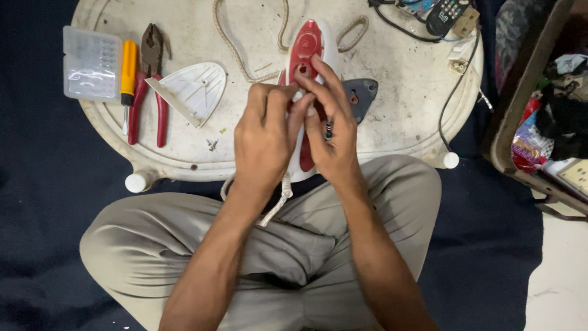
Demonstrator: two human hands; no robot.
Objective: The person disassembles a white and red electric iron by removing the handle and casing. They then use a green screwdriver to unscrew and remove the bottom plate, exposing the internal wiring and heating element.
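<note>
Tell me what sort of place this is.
Likely a makeshift home repair spot on the floor: a worn white table holds pliers, a screwdriver and a red-and-white clothes iron opened up, beside dark floor covering.

Person is wearing light khaki-grey trousers (288, 245), fabric creasing at the lap. Forearms are showing bare, no sleeves reaching them. Left hand (263, 144) and right hand (334, 138) are wearing no gloves, rings or watch.

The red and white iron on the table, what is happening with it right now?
A person sits at a white table with both hands on a red and white clothes iron. The left hand and right hand meet over its middle; the right also holds a small dark part. A detached white cover, red-handled pliers and a yellow screwdriver lie to the left.
</note>
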